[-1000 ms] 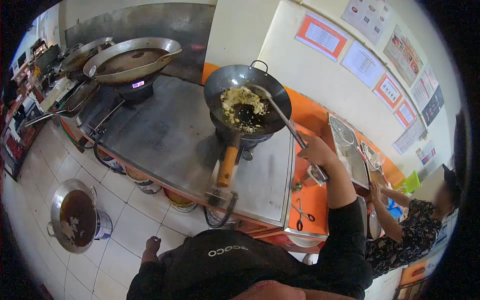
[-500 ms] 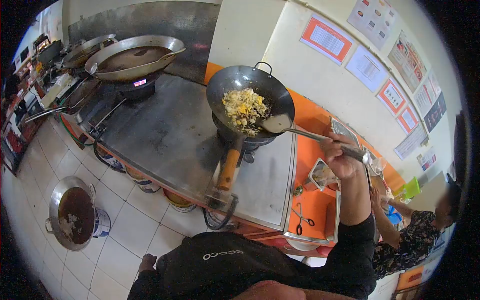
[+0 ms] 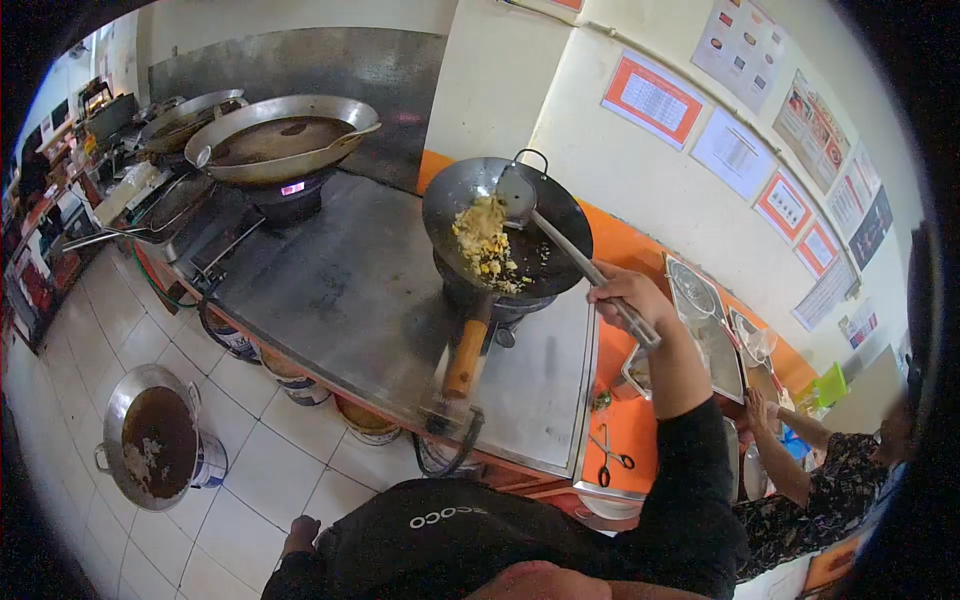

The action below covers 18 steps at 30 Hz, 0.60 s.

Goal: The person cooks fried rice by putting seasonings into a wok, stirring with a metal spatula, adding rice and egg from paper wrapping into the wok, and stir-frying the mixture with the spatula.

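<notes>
My right hand (image 3: 632, 303) is wrapped round the handle of a metal wok spatula (image 3: 565, 245). Its blade rests against the upper inner side of a dark wok (image 3: 560, 220), beside the food. Fried rice with yellow egg (image 3: 485, 245) lies heaped toward the wok's left side, with loose grains scattered to the right. The wok sits on a burner, its wooden handle (image 3: 467, 357) pointing toward me and held by neither hand. My left hand (image 3: 302, 532) hangs low beside my body over the tiled floor; its fingers are mostly hidden.
A large pan of dark oil (image 3: 285, 140) stands on another burner at the back left. Another oil pan (image 3: 158, 430) rests on a bucket by the floor. Scissors (image 3: 608, 458) lie on the orange counter. At the right, another person's hands (image 3: 760, 410) are near metal trays.
My right hand has swung the spatula blade from the wok's lower right up to its far side. The rice is now bunched further left. The view has tilted slightly.
</notes>
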{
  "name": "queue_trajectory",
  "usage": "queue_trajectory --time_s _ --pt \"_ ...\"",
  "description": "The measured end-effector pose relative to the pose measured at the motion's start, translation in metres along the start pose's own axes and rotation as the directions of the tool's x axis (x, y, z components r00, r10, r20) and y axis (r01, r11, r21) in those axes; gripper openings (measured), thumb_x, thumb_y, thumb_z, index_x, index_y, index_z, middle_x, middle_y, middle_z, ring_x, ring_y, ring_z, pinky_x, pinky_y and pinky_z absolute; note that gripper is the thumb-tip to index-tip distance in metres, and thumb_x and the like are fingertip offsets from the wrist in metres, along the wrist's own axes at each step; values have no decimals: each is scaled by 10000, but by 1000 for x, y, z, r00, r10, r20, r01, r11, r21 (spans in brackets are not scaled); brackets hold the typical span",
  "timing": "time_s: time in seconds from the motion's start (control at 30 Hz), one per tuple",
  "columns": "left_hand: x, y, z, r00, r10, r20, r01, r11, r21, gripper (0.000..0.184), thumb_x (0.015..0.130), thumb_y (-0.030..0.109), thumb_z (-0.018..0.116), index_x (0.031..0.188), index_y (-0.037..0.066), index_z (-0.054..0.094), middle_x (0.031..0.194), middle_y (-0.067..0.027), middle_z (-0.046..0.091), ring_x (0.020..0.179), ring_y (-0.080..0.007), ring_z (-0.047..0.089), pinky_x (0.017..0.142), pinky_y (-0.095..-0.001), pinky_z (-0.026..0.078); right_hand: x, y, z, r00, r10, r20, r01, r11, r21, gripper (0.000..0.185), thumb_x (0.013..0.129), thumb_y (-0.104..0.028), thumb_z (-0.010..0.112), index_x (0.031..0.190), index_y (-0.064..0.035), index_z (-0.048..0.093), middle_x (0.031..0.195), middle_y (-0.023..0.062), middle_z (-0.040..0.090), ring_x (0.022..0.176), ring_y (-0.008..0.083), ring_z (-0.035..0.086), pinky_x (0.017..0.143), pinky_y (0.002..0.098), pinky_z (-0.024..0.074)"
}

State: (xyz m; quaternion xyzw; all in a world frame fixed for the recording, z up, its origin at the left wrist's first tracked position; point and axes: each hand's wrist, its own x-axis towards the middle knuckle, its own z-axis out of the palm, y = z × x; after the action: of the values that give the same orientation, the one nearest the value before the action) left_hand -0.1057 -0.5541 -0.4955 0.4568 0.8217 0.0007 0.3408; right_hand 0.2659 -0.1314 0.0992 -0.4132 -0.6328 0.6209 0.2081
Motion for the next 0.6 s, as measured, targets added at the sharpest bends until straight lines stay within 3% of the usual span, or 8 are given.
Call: queue_trajectory --time_s 0.13,0.23,0.33,0.37,0.43,0.5,0.57,0.6 --pt "-3 -5 14 993 -48 106 46 999 26 377 828 336 374 895 44 603 967 -153 576 909 -297 544 795 -394 432 -17 -3 -35 997 66 42 -74 967 245 115 768 -68 474 870 -28 443 587 -6 412 426 43 395 373 148 369" --pt "-1 -4 14 991 -59 118 56 998 22 373 823 341 389 898 43 601 966 -153 577 910 -295 544 795 -391 433 -30 7 -56 964 128 232 -246 759 603 111 799 -88 435 833 18 426 599 11 425 442 62 421 382 147 399" --pt "3 -3 14 991 -58 123 56 998 25 371 817 347 403 900 43 599 965 -153 577 911 -293 544 795 -388 433 -33 22 -44 935 174 310 -353 549 758 155 830 -108 390 792 41 411 611 30 436 463 82 447 393 158 425" --pt "2 -3 16 990 -60 127 57 998 26 371 815 349 408 901 42 598 965 -153 577 911 -292 544 795 -386 433 -24 36 -41 898 147 415 -439 354 826 180 848 -124 366 799 44 410 617 42 437 479 97 460 420 179 448" --pt "3 -3 14 990 -54 134 49 998 38 370 812 352 418 903 42 597 965 -153 577 912 -291 544 794 -384 434 -4 52 -10 915 -15 404 -388 245 888 215 864 -146 343 801 50 404 621 53 436 486 127 471 457 216 469" --pt "5 -2 10 989 -46 138 37 997 62 370 808 356 427 905 42 596 964 -153 577 912 -290 544 794 -382 434 39 79 4 897 -170 408 -425 -77 902 214 868 -145 336 796 45 406 626 56 433 490 160 480 482 242 476" --pt "13 -2 1 989 -13 147 -5 993 120 370 804 359 437 906 41 594 964 -153 578 913 -289 543 794 -380 435 71 98 15 894 -362 263 -337 -159 928 206 871 -144 334 808 39 404 622 54 427 482 175 473 491 256 475" --pt "20 -1 -4 989 20 150 -46 983 177 370 802 361 442 907 41 594 963 -153 578 914 -288 543 794 -379 435 73 102 16 897 -363 250 -297 -77 952 197 869 -142 340 811 36 403 621 51 423 475 167 466 482 247 469"
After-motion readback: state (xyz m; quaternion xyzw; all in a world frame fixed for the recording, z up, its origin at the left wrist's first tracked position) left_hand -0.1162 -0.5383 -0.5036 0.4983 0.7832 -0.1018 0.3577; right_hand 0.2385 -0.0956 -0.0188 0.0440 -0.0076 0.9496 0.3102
